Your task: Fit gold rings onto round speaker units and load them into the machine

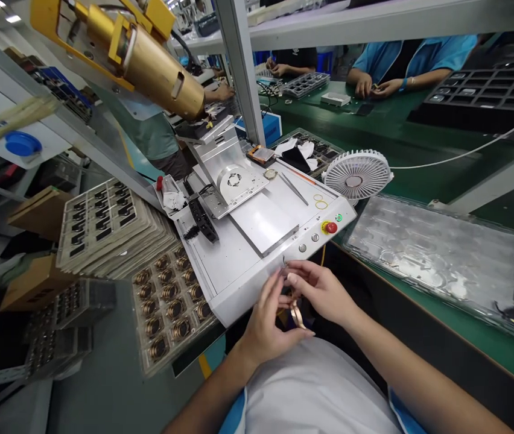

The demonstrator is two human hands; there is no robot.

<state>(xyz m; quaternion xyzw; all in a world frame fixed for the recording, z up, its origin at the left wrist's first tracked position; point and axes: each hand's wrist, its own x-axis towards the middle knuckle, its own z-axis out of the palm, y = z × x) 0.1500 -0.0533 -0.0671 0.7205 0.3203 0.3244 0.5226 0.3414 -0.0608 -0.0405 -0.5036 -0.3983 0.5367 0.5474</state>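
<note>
A copper-coloured ring (297,314) is held between my two hands, just in front of the white machine base. My left hand (268,325) curls around its left side, fingertips touching it and thumb below. My right hand (324,292) pinches at its upper part, where a small dark piece (284,261) sticks up past the fingers. Much of the ring is hidden behind my fingers. To the left lies a clear tray of similar copper rings (166,292).
The white machine (214,304) carries a gold-coloured head (161,72), a metal plate (263,226), tweezers (294,188) and a red stop button (330,227). A white fan (356,173) stands by a clear tray (420,241) on the right. Stacked trays (112,235) rise at left. Co-workers' hands (374,87) are across the bench.
</note>
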